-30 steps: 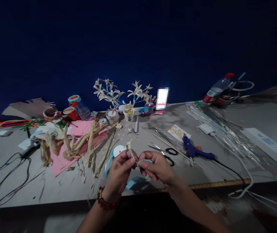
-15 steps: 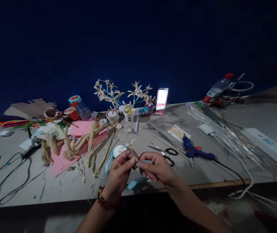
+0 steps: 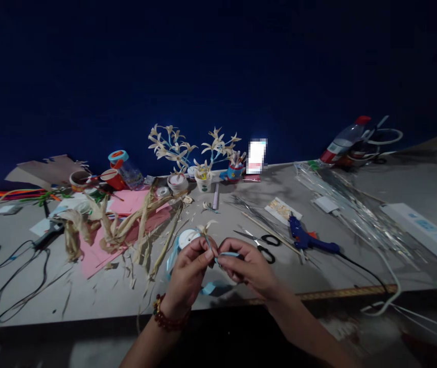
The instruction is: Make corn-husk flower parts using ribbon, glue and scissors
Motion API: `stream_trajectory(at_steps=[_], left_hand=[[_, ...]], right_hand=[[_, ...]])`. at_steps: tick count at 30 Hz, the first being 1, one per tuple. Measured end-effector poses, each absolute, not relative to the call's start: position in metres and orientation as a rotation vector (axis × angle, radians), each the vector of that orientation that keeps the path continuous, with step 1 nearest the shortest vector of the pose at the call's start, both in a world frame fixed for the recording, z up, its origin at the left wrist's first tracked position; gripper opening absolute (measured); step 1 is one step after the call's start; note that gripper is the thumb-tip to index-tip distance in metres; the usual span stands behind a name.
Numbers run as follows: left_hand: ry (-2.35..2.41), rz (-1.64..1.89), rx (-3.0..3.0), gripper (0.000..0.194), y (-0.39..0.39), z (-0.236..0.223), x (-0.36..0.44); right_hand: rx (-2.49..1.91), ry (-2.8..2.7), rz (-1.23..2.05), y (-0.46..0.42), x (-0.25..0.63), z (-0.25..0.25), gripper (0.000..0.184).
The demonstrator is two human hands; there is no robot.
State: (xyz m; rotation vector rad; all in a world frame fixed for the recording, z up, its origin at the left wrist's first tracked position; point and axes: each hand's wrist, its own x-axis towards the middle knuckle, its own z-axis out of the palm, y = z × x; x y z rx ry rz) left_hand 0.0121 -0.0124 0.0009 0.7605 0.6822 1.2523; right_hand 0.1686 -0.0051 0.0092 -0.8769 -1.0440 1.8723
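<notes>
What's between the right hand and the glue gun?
In the head view, the scissors lie between the right hand and the glue gun; past them runs a thin stick, nearer the gun.

1. No word, brand or number can be read anywhere.
2. The white cup point(image 3: 203, 182) bears a small dark green mark, too small to make out.
3. The red label point(image 3: 331, 152) on the tilted bottle point(image 3: 349, 134) is illegible.
4. The bright screen point(image 3: 256, 155) is pixelated, its content unreadable.
</notes>
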Motion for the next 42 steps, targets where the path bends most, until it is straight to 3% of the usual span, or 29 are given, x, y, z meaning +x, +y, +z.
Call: stream_trajectory(at_steps=[20,32,42], left_hand=[[0.698,1.138,0.747,0.021,-0.014,0.002,0.010],[0.696,1.116,0.746,0.023,-0.015,0.005,0.010],[0.906,1.297,0.966,0.019,-0.015,-0.006,0.014]], right_hand=[[-0.991,-1.420,1.720,0.009,0.186,0.012,0.034],[-0.953,-1.338,1.761,0.004,0.183,-0.002,0.033],[-1.052,-1.680,1.175,-0.001,0.183,0.012,0.023]])
